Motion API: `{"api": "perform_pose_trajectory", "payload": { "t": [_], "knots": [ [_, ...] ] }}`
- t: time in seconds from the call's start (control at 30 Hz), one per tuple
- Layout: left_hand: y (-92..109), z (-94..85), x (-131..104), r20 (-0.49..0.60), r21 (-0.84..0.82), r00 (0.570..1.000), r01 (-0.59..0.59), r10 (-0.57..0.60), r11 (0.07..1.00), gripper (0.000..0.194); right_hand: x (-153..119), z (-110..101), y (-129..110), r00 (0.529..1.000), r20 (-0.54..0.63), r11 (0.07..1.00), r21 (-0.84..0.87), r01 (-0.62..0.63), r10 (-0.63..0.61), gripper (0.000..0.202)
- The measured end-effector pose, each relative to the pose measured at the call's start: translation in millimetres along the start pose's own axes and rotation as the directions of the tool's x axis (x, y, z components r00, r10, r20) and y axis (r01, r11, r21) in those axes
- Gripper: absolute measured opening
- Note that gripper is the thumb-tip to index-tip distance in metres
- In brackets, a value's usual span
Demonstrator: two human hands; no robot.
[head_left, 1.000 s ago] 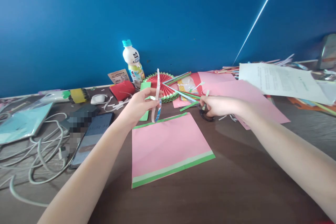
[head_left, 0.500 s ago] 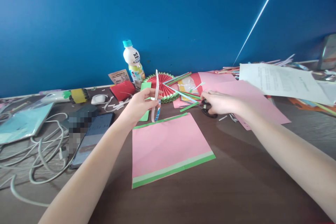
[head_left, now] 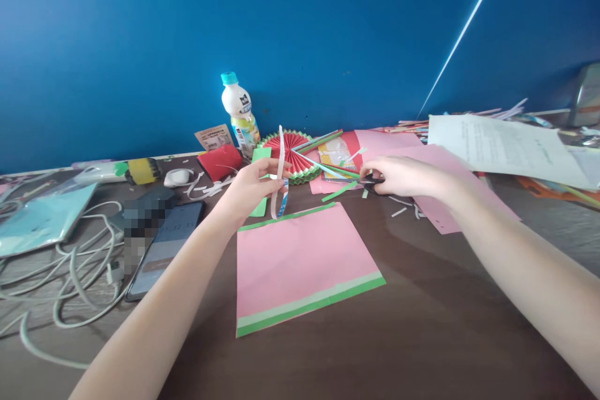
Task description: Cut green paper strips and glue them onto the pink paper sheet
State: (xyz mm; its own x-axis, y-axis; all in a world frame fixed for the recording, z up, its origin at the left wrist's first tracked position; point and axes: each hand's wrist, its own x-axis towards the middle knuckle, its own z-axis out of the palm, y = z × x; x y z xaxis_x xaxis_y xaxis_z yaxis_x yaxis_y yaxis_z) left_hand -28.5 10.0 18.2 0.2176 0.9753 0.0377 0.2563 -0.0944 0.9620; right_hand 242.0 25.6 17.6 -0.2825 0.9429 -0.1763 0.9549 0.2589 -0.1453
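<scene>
My left hand [head_left: 253,187] pinches a thin roll of tape [head_left: 275,203] between thumb and fingers. The roll is seen nearly edge-on, white with blue print inside, and its white end points up. My right hand [head_left: 403,178] is closed around the dark handles of scissors [head_left: 374,185], whose blades are hard to make out. Below and between the hands lies a pink sheet of paper [head_left: 300,262]. A green and pale-green band [head_left: 328,297] runs along its near edge, and a narrow green strip [head_left: 293,217] lies along its far edge.
Behind the hands are a red-and-green pleated paper fan [head_left: 300,149], a bottle [head_left: 239,109] and several paper strips. Pink sheets [head_left: 440,169] and a printed sheet [head_left: 501,144] lie right. A phone [head_left: 164,250], cables [head_left: 70,287] and a blue packet [head_left: 44,219] lie left.
My right hand has lifted the scissors slightly and turned them, so the handles sit closer under the fingers. My left hand stays almost still with the tape.
</scene>
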Motion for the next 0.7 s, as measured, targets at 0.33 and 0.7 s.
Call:
{"api": "perform_pose_trajectory", "payload": {
  "t": [0.33, 0.7],
  "knots": [
    [6.4, -2.2, -4.7, 0.034, 0.127, 0.999, -0.029, 0.024, 0.991, 0.025, -8.2, -19.0, 17.5, 0.984, -0.176, 0.969, 0.239, 0.065, -0.022, 0.038],
    [3.3, -7.2, -3.0, 0.048, 0.428, 0.999, -0.028, 0.008, 0.903, 0.021, -12.9, -26.0, 25.3, 0.988, 0.068, 0.961, 0.251, 0.118, -0.139, 0.026]
  ]
}}
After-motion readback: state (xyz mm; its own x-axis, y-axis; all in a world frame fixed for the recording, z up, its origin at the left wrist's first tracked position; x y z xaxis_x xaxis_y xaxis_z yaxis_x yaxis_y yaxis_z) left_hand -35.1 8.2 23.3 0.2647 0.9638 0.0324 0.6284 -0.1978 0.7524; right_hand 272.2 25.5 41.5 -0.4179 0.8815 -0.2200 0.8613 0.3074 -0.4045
